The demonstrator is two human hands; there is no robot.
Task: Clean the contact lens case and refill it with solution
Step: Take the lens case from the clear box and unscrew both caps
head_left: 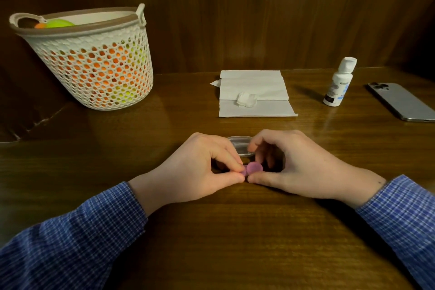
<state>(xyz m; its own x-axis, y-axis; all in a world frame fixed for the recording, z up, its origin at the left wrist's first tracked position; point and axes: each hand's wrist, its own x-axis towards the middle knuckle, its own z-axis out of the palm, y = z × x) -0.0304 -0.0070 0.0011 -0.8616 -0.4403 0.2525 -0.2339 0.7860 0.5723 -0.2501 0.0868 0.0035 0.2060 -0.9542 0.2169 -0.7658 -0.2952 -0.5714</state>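
Left hand (202,165) and right hand (289,162) both pinched round purple caps (323,168) of the contact lens case, half hidden by fingers, clear plastic lid (240,146) behind, glossy wooden tabletop (235,231), white solution bottle (339,82) far right.

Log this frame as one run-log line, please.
stage: handling case lids | left hand: pinches purple lid | right hand: grip on same lid | solution bottle: upright, untouched | tissue: behind hands
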